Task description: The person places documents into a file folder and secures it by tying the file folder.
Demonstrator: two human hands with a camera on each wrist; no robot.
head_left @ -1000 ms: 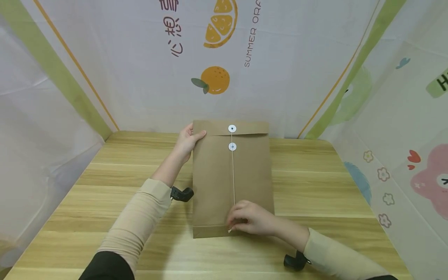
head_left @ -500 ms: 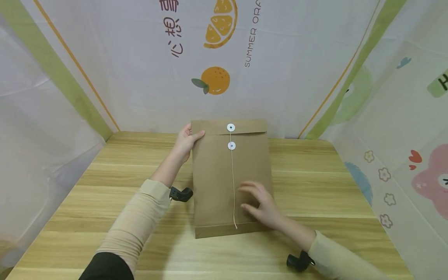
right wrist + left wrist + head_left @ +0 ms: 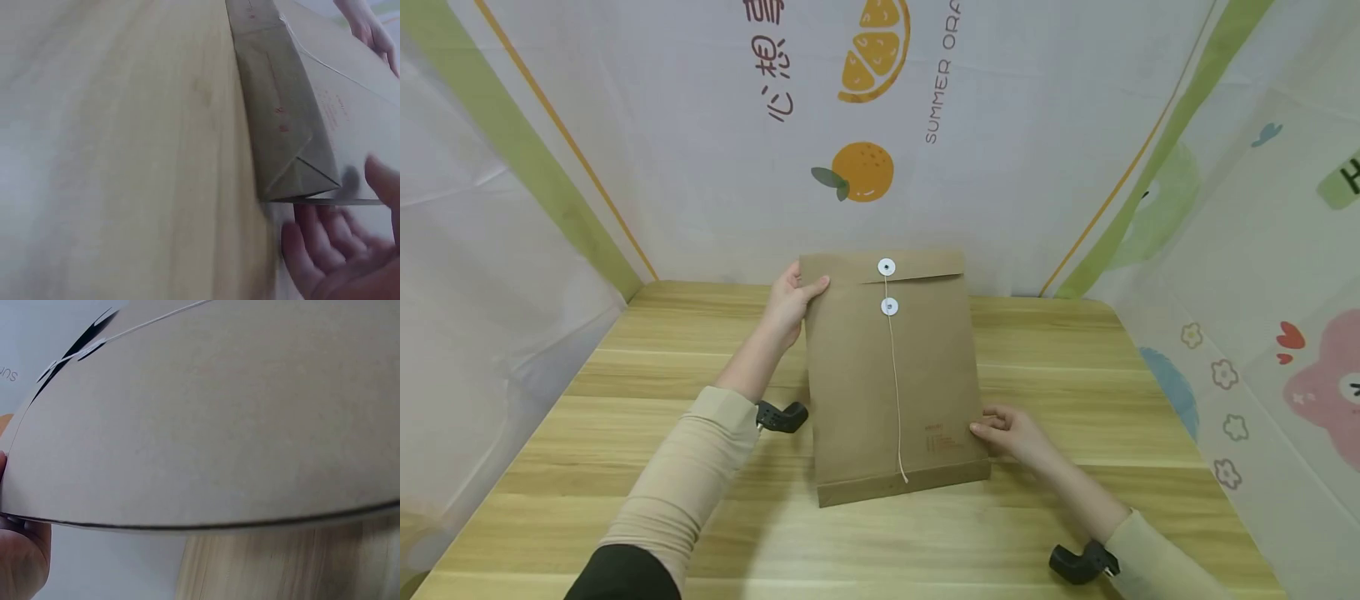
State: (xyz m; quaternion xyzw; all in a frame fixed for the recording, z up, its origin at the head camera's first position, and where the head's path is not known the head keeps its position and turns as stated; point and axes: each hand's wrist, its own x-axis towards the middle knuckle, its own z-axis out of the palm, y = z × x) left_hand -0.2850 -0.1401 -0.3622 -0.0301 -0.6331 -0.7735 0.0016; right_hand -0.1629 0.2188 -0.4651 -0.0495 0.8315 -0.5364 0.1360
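Observation:
A brown kraft string-tie document envelope point(image 3: 891, 375) leans with its top raised, its bottom edge on the table. Two white button discs point(image 3: 888, 307) sit near its flap, and a thin string point(image 3: 897, 400) hangs from them down the front. My left hand point(image 3: 790, 304) grips the upper left edge, thumb on the front and fingers behind. By the lower right edge is my right hand point(image 3: 1011, 435). In the right wrist view its thumb point(image 3: 382, 181) hovers over the front, casting a shadow, while its fingers point(image 3: 319, 240) reach behind the edge.
The wood-grain table point(image 3: 1075, 375) spreads around the envelope. A white fruit-printed curtain point(image 3: 715, 167) stands behind it, with another printed sheet point(image 3: 1262, 333) on the right. A black camera mount point(image 3: 1082, 562) juts from each wrist.
My right hand has let go of the string's end and moved right to the envelope's lower right edge. The envelope has tilted slightly, its top shifting left. The left hand keeps its grip.

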